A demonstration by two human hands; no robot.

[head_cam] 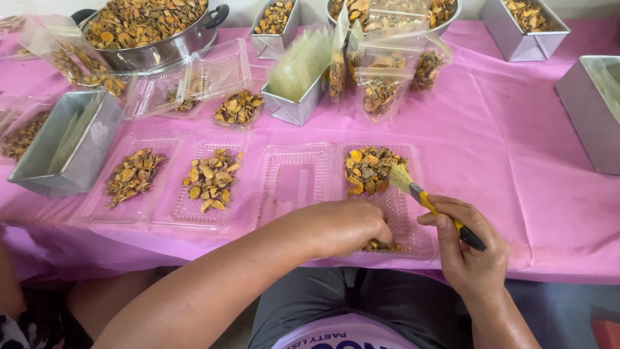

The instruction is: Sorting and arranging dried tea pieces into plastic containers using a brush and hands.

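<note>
My right hand (470, 249) grips a small brush with a yellow and black handle (434, 205); its pale bristles touch a pile of dried orange-brown slices (369, 169) in a clear plastic tray (403, 220). My left hand (345, 226) rests at the near end of the same tray, fingers curled over a few slices (381, 246). An empty clear lid (294, 178) lies just to the left of the tray.
Two more clear trays of slices (210, 178) (134, 174) lie to the left on the pink tablecloth (516, 142). Metal tins (64, 152) (591, 110), filled plastic bags (381, 90) and a large steel pot of slices (148, 29) stand behind.
</note>
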